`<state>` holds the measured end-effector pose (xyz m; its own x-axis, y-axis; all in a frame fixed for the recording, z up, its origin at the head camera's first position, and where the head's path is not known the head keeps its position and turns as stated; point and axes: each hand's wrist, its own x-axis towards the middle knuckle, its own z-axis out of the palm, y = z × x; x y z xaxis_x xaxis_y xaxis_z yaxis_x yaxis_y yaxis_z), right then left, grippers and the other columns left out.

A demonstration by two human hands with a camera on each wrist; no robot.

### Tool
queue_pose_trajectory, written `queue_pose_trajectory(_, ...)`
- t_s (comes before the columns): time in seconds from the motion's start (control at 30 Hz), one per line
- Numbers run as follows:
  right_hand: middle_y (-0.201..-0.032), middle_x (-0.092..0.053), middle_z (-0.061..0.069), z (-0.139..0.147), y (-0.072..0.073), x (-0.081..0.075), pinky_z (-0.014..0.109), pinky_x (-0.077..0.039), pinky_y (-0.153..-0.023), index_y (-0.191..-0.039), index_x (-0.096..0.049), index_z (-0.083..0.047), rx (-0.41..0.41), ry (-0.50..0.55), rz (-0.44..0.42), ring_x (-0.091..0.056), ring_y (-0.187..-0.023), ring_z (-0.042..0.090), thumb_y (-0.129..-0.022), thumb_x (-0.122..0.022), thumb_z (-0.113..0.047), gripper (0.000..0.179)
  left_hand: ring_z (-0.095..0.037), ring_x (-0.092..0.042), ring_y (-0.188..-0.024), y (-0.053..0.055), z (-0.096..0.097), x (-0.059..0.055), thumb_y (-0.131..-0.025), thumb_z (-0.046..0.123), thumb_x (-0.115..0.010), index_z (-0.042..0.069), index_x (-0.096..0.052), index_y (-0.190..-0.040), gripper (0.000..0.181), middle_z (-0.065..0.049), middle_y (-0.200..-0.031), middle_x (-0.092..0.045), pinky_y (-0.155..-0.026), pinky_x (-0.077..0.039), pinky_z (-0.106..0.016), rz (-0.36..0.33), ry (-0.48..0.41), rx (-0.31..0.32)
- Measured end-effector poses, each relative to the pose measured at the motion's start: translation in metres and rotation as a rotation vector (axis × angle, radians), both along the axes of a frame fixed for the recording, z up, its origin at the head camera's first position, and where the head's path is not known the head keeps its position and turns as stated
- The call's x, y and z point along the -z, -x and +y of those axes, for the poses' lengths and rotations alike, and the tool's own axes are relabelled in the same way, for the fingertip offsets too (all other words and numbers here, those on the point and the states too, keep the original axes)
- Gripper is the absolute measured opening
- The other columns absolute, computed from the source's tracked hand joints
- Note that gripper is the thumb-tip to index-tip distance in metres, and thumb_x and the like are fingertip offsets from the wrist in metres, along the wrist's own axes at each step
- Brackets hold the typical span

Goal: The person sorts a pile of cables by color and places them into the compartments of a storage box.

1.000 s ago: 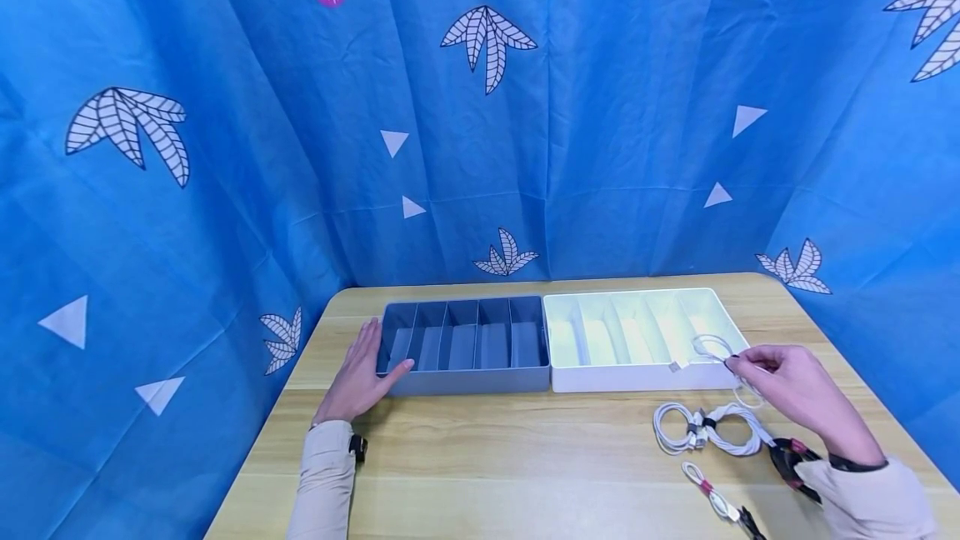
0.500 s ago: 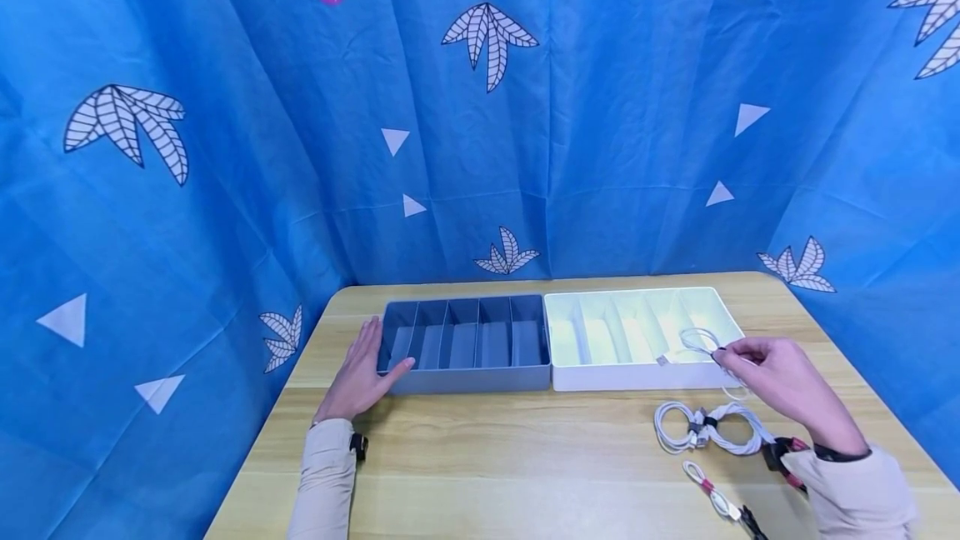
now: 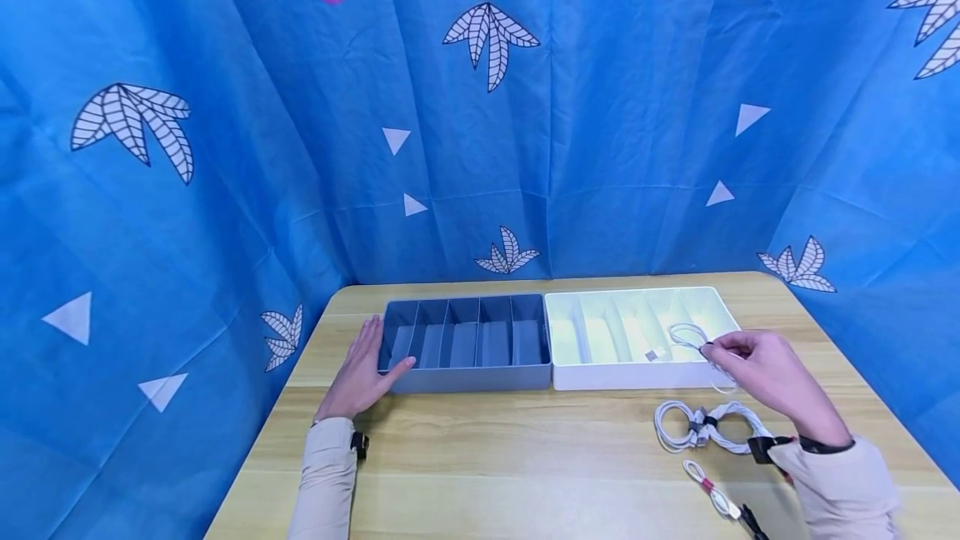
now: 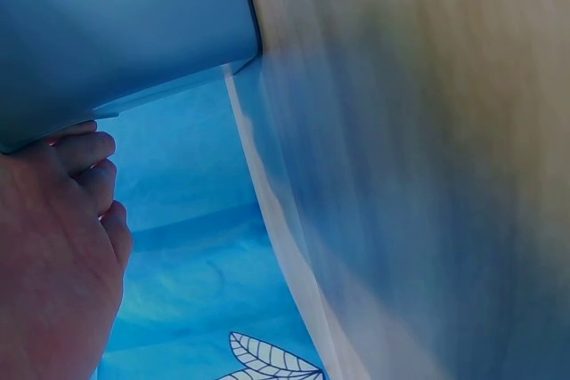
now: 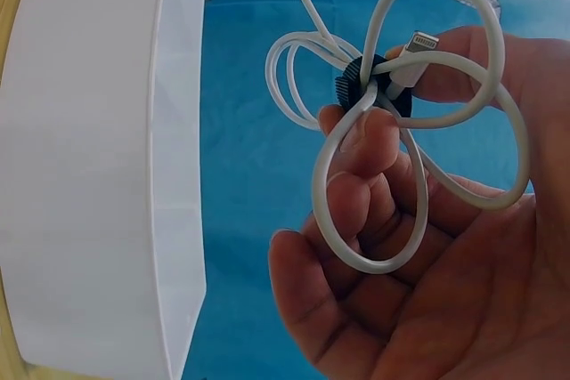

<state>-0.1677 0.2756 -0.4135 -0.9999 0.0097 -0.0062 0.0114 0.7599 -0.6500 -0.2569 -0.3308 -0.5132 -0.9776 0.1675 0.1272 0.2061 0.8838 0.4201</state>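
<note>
My right hand pinches a coiled white charging cable between thumb and fingertips, at the black tie round its middle. A Lightning plug sticks out by the thumb. In the head view the cable's loops and its USB plug hang over the right end of the white divided box. My left hand rests against the left end of the dark blue-grey divided box, fingers along its side and thumb at the front rim.
Two coiled white cables with dark ties lie in front of the white box. Nearer me are a small white cable with a red tie, a black cable end and a black-and-red item partly under my right sleeve. A blue curtain surrounds the table.
My right hand has moved left with the cable, bringing its loops and plug further over the white box. The left hand stays put on the dark box.
</note>
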Motion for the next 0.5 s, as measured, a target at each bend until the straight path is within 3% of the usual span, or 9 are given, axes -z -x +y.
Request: queue_pose_trajectory(0.5,-0.093,-0.075,0.012,-0.014,0.004,-0.005,0.024,-0.05,-0.06,-0.115,-0.073,0.008,-0.022,0.009,0.027,-0.059,-0.077,0.014,-0.102,-0.063,-0.036,0.047,-0.037,-0.005,-0.164,0.001,0.0,0.0,-0.095,0.073,-0.053,0.005,-0.008,-0.167,0.109,-0.016,-0.176,-0.008,-0.132,-0.012,-0.06,-0.005,-0.002,-0.003)
